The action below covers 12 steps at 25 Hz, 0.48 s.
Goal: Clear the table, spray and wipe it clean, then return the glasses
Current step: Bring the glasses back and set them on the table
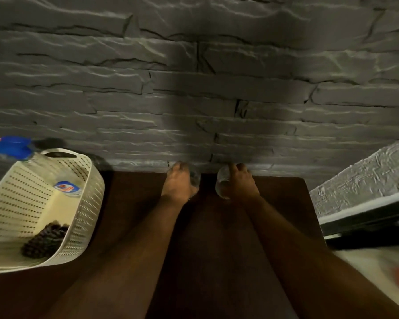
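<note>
Against the far edge of the desk (134,203), close under the dark stone wall (194,88), two clear glasses are held, one in each hand. The left hand (176,184) is wrapped around the left glass (195,178), of which only a sliver shows just right of the fingers (179,168); the right hand (238,183) is closed on the right glass (222,183), whose rim and wall show just left of its fingers. Whether either base touches the desk cannot be told through the blur. The glasses are judged light, rigid, smooth and breakable; a grip around the mid-wall, thumb opposed to the fingers, is judged safest, and a gentle set-down is called for, the two being kept apart to avoid a knock. Well left of the left hand, a perforated basket (88,203) is seen holding a spray bottle (14,147) and a dark cloth (44,240).
</note>
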### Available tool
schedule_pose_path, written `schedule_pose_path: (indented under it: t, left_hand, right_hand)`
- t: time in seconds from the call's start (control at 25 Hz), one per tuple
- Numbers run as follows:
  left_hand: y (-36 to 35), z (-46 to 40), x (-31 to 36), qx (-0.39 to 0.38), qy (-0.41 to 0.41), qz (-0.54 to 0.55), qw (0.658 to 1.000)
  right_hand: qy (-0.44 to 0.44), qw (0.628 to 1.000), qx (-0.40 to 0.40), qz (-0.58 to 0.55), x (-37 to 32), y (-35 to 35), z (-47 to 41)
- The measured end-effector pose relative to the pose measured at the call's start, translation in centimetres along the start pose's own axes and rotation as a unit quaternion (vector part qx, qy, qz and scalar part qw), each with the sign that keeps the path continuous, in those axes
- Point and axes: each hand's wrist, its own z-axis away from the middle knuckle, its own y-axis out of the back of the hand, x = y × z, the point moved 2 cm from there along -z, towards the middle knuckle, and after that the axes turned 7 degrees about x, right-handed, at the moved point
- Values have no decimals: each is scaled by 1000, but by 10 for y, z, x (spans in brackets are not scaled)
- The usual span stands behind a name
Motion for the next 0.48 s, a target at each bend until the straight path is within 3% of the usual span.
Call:
schedule_pose_path:
  t: [0.48]
  left_hand:
    - [-6,-4,4,2,17,39,999]
  right_hand:
    - [-1,999,27,-30,9,-7,-7]
